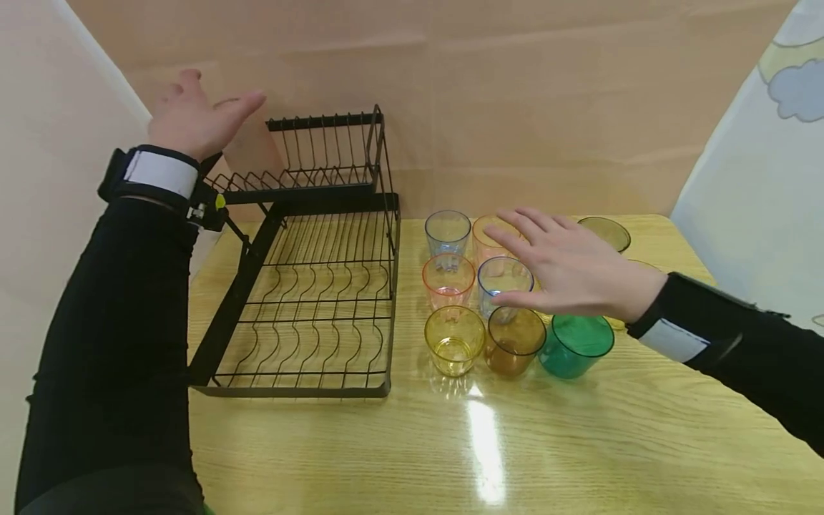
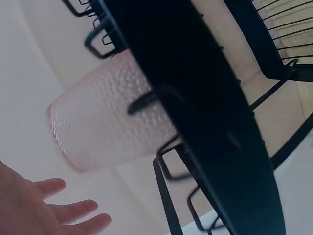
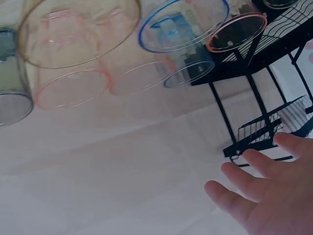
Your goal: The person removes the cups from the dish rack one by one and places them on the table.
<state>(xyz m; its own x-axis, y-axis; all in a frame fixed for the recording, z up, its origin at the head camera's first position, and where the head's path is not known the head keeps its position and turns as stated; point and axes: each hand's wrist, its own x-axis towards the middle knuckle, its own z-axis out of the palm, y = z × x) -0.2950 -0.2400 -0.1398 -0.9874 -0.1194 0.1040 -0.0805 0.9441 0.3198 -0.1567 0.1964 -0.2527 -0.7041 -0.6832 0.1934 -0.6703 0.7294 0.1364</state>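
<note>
My left hand is raised over the left end of the black dish rack's upper tier, fingers spread and holding nothing. Just beyond its fingertips, in the left wrist view, a pale pink textured glass sits on that tier, partly behind the black rail. There is a gap between the fingers and the glass. My right hand is stretched out above the drinking glasses on the table, empty, with its thumb apart from the fingers. Under it are a blue-rimmed glass, a brown glass and a green glass.
A yellow glass, a red-rimmed glass and a clear blue-rimmed one form the column nearest the rack. A smoky glass stands behind my right hand. The rack's lower wire tray covers the table's left side.
</note>
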